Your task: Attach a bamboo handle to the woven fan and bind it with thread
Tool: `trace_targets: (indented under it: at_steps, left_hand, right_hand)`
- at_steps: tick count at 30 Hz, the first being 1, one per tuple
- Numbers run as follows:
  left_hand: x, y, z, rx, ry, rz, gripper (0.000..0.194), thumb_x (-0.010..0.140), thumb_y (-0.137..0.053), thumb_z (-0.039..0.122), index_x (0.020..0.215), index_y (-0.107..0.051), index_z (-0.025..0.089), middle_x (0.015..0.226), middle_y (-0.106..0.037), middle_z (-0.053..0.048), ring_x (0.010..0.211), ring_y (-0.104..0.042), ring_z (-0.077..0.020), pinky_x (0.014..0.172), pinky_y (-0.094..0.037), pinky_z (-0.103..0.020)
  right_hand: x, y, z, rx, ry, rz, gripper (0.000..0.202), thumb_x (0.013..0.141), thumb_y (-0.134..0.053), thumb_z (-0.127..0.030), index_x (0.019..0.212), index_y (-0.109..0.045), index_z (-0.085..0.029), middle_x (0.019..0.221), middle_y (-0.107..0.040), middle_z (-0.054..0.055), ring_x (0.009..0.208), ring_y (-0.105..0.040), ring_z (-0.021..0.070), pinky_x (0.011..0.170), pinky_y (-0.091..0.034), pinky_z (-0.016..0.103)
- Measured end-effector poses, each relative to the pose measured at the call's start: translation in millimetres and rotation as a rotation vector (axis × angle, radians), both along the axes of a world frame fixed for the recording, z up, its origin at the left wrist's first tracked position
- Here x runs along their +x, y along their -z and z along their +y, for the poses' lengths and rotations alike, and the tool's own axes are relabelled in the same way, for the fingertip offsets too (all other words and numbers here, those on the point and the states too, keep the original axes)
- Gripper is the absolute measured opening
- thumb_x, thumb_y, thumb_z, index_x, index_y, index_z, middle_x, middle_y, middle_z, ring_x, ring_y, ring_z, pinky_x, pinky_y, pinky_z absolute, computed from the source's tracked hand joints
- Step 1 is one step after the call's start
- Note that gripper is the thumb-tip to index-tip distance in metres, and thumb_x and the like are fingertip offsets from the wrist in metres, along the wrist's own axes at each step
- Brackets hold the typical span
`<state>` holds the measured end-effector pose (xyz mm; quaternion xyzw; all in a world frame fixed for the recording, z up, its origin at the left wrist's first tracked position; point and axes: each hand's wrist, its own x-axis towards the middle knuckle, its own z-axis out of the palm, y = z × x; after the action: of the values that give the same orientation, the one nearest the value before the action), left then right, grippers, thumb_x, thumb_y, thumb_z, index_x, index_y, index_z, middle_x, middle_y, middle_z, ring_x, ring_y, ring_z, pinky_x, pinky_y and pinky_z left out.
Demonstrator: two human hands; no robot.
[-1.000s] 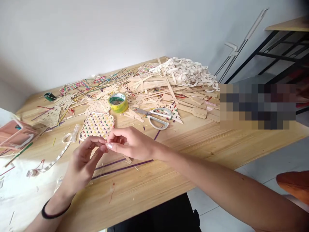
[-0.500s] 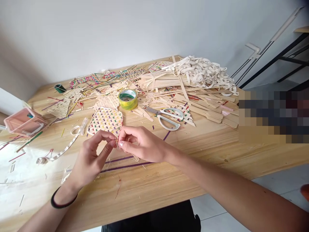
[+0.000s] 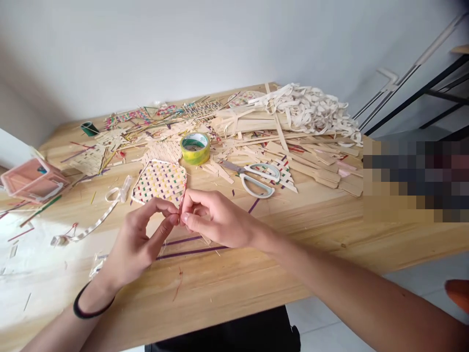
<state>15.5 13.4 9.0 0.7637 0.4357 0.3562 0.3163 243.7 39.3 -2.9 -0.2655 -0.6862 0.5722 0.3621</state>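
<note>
Both hands are closed in fingertip pinches: the left hand [image 3: 137,242] and the right hand [image 3: 216,220] meet at the lower end of the red-flecked edging [image 3: 184,188] on the woven piece [image 3: 159,181]. That piece is toward the counter's [image 3: 264,278] left side, in front of the tape roll [image 3: 196,155]. The step in hand looks like fine work on this edging; exactly what the fingertips grip is too small to tell. The next move seems to call for a steady, light hold at that corner. The scissors [image 3: 241,170] are on the counter, beyond the right hand.
</note>
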Motion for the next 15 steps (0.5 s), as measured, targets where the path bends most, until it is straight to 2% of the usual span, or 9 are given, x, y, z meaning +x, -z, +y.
trace_targets:
  at_steps: [8,15]
  left_hand:
    - [-1.1,0.1,-0.2,0.011,-0.010,-0.006,0.007,0.107,-0.071,0.027,0.104,-0.076,0.025,0.096,-0.078,-0.001,0.090,-0.072,-0.0188,0.083,-0.055,-0.029]
    - [-2.0,1.7,0.1,0.004,0.001,0.017,0.008,0.109,-0.068,0.026,0.106,-0.075,0.025,0.097,-0.079,0.000,0.088,-0.073,-0.0166,0.079,-0.056,-0.027]
  right_hand:
    - [-0.2,-0.1,-0.5,-0.010,-0.004,0.014,0.019,0.101,-0.069,-0.032,0.090,-0.058,-0.021,0.086,-0.061,0.000,0.074,-0.057,0.0147,0.068,-0.046,0.028]
    - [-1.5,1.1,-0.7,0.010,-0.007,-0.007,0.019,0.102,-0.067,-0.032,0.090,-0.057,-0.021,0.084,-0.061,0.000,0.074,-0.056,0.0147,0.068,-0.045,0.028]
